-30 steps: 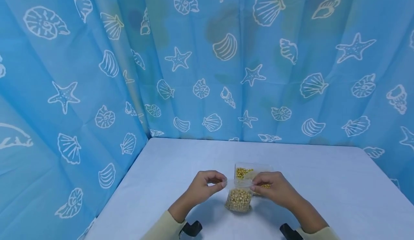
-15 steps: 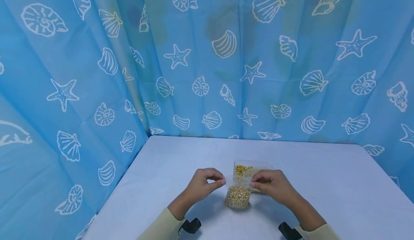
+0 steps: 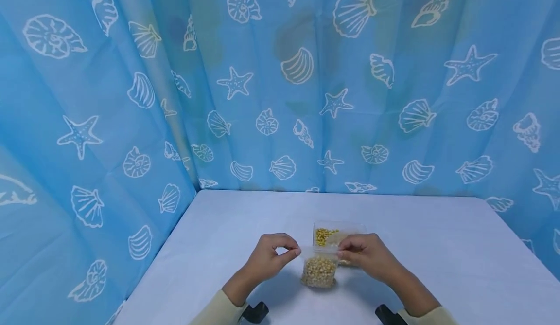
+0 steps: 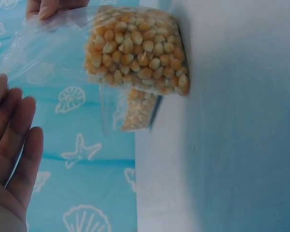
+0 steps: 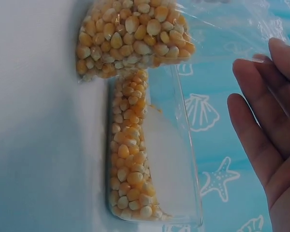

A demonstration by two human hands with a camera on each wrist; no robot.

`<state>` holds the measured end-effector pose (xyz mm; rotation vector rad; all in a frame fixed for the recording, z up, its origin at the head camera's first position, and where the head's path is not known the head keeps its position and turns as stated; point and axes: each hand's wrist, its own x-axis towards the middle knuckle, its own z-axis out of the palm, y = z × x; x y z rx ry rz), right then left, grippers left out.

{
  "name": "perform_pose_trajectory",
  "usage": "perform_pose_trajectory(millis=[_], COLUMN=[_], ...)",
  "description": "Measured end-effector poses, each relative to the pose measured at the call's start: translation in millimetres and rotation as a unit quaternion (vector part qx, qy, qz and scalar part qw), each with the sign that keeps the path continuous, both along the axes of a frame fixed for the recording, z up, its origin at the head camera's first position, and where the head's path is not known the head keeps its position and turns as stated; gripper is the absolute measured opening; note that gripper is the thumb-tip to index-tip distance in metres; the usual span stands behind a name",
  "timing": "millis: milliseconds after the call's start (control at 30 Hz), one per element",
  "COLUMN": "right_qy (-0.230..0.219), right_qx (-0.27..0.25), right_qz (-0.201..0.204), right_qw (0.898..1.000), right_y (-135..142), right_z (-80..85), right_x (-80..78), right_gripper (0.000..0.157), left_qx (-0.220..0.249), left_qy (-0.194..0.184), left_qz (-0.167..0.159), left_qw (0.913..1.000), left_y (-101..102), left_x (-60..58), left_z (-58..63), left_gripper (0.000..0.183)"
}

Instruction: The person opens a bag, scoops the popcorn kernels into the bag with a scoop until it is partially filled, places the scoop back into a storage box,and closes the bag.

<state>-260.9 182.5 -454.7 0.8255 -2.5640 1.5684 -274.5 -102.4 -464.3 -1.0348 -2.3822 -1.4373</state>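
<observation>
A clear plastic bag (image 3: 319, 270) full of yellow corn kernels stands upright on the table, its unfilled top drawn up between both hands. My left hand (image 3: 272, 257) pinches the left corner of the bag's mouth between thumb and forefinger. At the opposite corner, my right hand (image 3: 369, 256) pinches the film in the same way. The right wrist view shows the kernels (image 5: 135, 36) packed in the lower part of the bag, with its bottom at the tabletop. Close behind the bag is a clear rectangular container (image 5: 191, 145) holding more kernels, partly hidden by my right hand in the head view.
A white-covered table (image 3: 245, 213) lies under everything. Blue curtains (image 3: 262, 91) printed with white shells and starfish hang along its back and left sides. A pale, curved-edged shape (image 5: 166, 154) shows inside the container, beside the kernels.
The bag's mouth showed as a rounded opening half a second ago and now looks flattened into a nearly straight band. Both hands keep their pinch; the head view has shifted slightly.
</observation>
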Motion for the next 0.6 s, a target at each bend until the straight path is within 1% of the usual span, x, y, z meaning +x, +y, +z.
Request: perform_pose_trajectory(millis=[100, 233, 300, 400, 500, 600], right_qy=[0.010, 0.020, 0.024, 0.017, 0.014, 0.026], right_qx=[0.018, 0.034, 0.035, 0.032, 0.023, 0.015], right_qz=[-0.008, -0.020, -0.022, -0.029, -0.027, -0.016], right_qw=[1.000, 0.999, 0.999, 0.999, 0.999, 0.999], right_y=[-4, -5, -4, -6, -10, -14], right_z=[0.4, -2.0, -4.1, -7.8, -10.5, -10.7], right_x=[-0.2, 0.3, 0.2, -1.0, -2.4, -2.1], right_gripper=[0.007, 0.007, 0.007, 0.005, 0.010, 0.014], left_qx=[0.001, 0.004, 0.005, 0.003, 0.005, 0.005], left_qy=[0.001, 0.002, 0.003, 0.005, 0.007, 0.008], left_qz=[0.002, -0.004, -0.010, -0.016, -0.018, -0.019], left_qw=[1.0000, 1.0000, 0.9999, 0.9999, 0.9998, 0.9998], left_y=[-2, -2, -2, -2, -4, -5], left_x=[0.9, -0.2, -0.7, -0.7, 0.1, -0.1], left_z=[-1.1, -3.6, -4.0, -2.6, 0.5, 2.2], left_gripper=[0.009, 0.009, 0.010, 0.010, 0.010, 0.010])
